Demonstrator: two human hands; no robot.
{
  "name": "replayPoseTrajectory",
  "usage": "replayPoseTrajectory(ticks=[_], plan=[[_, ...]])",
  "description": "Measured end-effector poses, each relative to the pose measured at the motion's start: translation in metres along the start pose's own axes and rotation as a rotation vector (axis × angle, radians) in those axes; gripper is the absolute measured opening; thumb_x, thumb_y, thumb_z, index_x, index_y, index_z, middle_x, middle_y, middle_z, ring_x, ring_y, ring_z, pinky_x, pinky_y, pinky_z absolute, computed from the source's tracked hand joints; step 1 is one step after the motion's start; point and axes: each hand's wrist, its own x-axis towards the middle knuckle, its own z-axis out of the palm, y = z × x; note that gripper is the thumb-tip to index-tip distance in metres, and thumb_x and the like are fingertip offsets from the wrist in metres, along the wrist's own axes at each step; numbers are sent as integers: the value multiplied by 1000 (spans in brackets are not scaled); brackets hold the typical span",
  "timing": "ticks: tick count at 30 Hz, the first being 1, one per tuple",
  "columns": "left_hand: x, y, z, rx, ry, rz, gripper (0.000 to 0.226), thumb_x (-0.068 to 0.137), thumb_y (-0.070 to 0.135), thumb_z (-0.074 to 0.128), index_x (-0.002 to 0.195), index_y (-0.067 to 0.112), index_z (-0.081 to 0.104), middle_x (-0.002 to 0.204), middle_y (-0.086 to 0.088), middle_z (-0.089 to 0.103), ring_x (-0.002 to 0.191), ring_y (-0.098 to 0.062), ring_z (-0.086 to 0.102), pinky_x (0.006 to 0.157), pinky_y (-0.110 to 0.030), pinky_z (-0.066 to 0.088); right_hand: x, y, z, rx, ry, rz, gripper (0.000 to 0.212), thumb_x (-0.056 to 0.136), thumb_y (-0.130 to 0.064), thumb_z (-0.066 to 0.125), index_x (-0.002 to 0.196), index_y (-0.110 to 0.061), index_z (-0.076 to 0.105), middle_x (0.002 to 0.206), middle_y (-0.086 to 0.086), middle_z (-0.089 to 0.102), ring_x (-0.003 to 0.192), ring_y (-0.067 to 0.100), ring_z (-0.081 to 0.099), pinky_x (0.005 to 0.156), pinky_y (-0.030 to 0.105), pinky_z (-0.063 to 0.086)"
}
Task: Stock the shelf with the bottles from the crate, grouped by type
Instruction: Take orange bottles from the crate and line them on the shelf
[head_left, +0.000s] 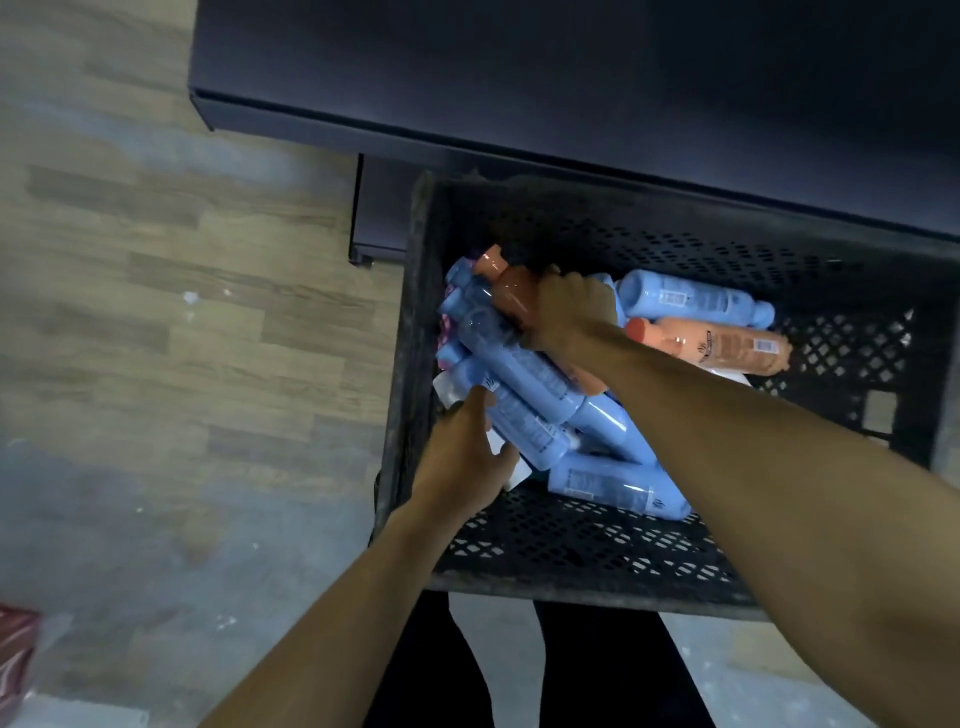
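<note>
1. Head view looks straight down into a black perforated crate (571, 540) that stands on the wood-pattern floor (156, 312), its far rim tucked under the front edge of a dark shelf (571, 78).
2. Bottles lie on their sides inside the crate, piled mostly against its left wall and spilling toward the middle.
3. Blue bottles: at least six can be counted. Several are bundled together in a blue cluster (519, 374) along the left wall, one blue bottle (618, 486) lies alone near the crate's near edge, and another blue bottle (691, 301) lies toward the far right corner.
4. Peach bottles: three show. One peach bottle (727, 345) lies just in front of the far blue one, toward the right wall; one peach bottle (511, 296) is under the right hand; the cap of a third (492, 260) pokes out by the far left corner.
5. A patch of pink or patterned packaging (448, 332) shows against the left wall behind the cluster; what it is cannot be told.
6. The right hand (571, 312) reaches across the crate, fingers curled over the top of the peach bottle at the far end of the cluster.
7. The left hand (467, 457) is at the near end of the cluster by the left wall, fingers wrapped around the lower blue bottles and a white-capped item (445, 387) there.
8. The hands are apart, one at each end of the bundle.
9. A red object (15, 654) lies on the floor at the picture's lower left edge.
</note>
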Motion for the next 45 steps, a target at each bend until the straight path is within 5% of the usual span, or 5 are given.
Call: replayPoseTrajectory(ticks=[7,13,26,33,45], plan=[[-16,46,-51,-194,-102,-55,56,78,21,76,127,20,50,101,8,60,98,-15,61,75,-21,42,-100,17,-93,410,4,66,57,65,-55,73,102,-18,49,105,6,65,100,35,62,77,37,48],[-65,130,-124,-368,-272,197,56,63,12,90,109,24,62,105,9,71,104,-17,65,89,-27,53,-212,6,-221,717,142,-59,56,56,-57,76,100,-33,51,89,-21,64,83,0,63,69,19,48],[-192,296,-299,-178,88,786,56,63,29,89,113,28,66,99,10,74,93,-9,70,77,-31,61,-340,-28,-443,840,797,-420,73,78,-39,82,139,-42,42,108,-32,63,102,-12,61,75,0,44],[-263,375,-388,-113,380,1105,59,62,35,88,115,29,63,101,18,71,98,1,66,85,-33,56,-397,-60,-558,724,1066,-592,69,78,-36,81,136,-39,44,104,-26,65,96,-4,66,73,12,55],[-336,433,-514,-86,658,1238,56,63,38,88,113,32,64,103,18,71,101,3,64,85,-31,56,-424,-116,-707,645,1197,-773,65,80,-39,79,136,-37,47,93,-20,71,89,-6,66,76,6,49]])
